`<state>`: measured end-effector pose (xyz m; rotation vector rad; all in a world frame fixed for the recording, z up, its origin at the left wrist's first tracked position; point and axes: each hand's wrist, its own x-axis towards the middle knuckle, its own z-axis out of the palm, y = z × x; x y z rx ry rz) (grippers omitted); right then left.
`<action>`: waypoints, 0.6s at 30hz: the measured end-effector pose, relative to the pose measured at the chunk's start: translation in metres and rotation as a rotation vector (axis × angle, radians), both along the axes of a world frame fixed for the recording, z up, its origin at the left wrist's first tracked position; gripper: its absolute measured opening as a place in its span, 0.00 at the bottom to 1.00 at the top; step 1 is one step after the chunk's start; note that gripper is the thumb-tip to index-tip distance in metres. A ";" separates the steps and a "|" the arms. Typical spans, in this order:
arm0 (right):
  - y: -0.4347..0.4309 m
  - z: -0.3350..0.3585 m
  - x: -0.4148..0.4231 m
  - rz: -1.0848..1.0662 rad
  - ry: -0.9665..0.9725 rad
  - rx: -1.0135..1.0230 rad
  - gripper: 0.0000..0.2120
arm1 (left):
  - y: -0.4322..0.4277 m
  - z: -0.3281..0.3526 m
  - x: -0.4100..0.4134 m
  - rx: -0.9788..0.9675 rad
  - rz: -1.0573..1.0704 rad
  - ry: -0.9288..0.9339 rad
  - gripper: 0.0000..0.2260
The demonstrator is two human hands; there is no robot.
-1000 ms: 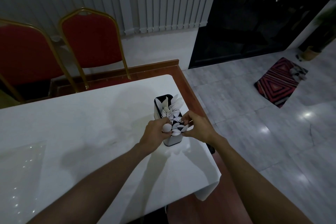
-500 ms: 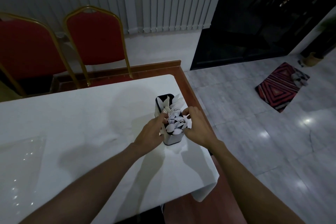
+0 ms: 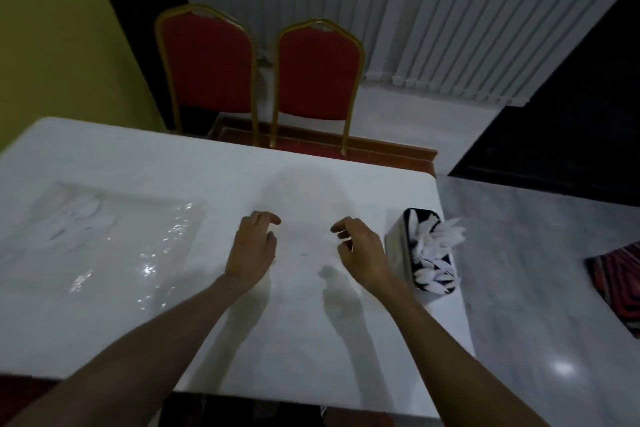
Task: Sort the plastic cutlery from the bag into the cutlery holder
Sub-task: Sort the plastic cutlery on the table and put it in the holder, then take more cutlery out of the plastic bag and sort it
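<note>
both hands, the left hand [image 3: 252, 250] and the right hand [image 3: 360, 250], hover empty with loosely curled fingers over the white table [image 3: 214, 170]. the cutlery holder [image 3: 398, 243], full of plastic cutlery [image 3: 438, 246], stands just right of the right hand; the clear bag [image 3: 114, 239] lies far left.

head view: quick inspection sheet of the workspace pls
surface: white table, cloth-covered
job's things: cutlery holder upright at the table's right edge, packed with white cutlery; clear bag flat at left, a few blurred pieces inside
clutter: nothing seen
grippers: left hand and right hand over the table's middle, fingers loosely curled, holding nothing
cables: nothing seen
surroundings: two red chairs behind the table, vertical blinds, patterned rug on the floor at right
</note>
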<state>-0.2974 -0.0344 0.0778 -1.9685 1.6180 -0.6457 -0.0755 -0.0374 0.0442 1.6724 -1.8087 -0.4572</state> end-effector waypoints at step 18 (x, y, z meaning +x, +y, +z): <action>-0.003 -0.090 0.246 0.041 -0.086 0.534 0.17 | 0.038 -0.090 0.231 0.744 0.072 -0.168 0.23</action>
